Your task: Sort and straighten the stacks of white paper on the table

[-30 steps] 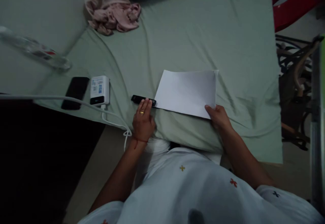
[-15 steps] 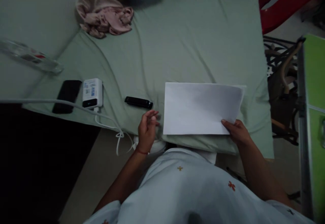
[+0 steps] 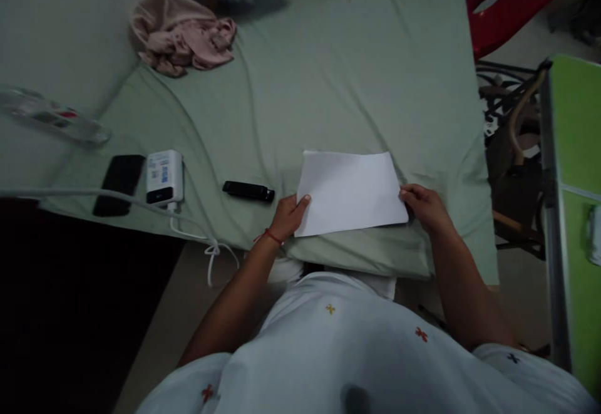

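A white sheet of paper (image 3: pixel 350 191) lies on the pale green bed sheet (image 3: pixel 328 88) near the bed's front edge. My left hand (image 3: pixel 288 217) grips its near left corner, thumb on top. My right hand (image 3: pixel 422 207) holds its right edge. A small black oblong device (image 3: pixel 248 191) rests on the sheet just left of my left hand, apart from it.
A white power bank (image 3: pixel 163 177) with a white cable (image 3: pixel 197 235) and a black phone (image 3: pixel 119 184) lie at the left. A pink cloth (image 3: pixel 183 38) is bunched at the back left. A red chair (image 3: pixel 511 0) and a green table (image 3: pixel 575 201) stand to the right.
My left hand left the black device and took hold of the paper's left corner. The paper swung flat and square in front of me, and my right hand shifted to its right edge.
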`<action>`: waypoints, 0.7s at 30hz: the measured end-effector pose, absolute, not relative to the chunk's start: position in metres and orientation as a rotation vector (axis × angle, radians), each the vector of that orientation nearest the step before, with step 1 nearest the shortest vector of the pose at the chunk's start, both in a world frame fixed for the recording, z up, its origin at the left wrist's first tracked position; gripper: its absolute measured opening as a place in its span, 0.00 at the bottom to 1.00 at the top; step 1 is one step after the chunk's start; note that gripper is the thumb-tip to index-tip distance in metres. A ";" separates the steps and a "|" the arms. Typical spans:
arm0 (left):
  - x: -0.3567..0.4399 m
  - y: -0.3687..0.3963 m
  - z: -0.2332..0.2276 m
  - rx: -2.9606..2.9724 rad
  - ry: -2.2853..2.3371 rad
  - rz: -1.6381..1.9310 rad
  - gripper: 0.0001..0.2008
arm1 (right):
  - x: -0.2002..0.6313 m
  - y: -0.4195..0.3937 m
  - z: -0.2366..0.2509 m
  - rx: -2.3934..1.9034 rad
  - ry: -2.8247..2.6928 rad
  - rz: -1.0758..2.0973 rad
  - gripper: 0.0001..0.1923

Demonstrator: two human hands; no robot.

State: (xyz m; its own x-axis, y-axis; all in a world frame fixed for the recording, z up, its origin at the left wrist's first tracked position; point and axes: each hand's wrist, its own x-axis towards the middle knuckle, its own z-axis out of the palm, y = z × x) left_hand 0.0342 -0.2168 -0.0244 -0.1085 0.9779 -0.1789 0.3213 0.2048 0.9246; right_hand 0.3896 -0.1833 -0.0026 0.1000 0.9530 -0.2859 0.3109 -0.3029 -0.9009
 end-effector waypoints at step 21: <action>0.038 -0.222 -0.031 1.117 1.514 1.183 0.21 | 0.380 -0.180 -0.033 -1.522 -1.080 0.991 0.14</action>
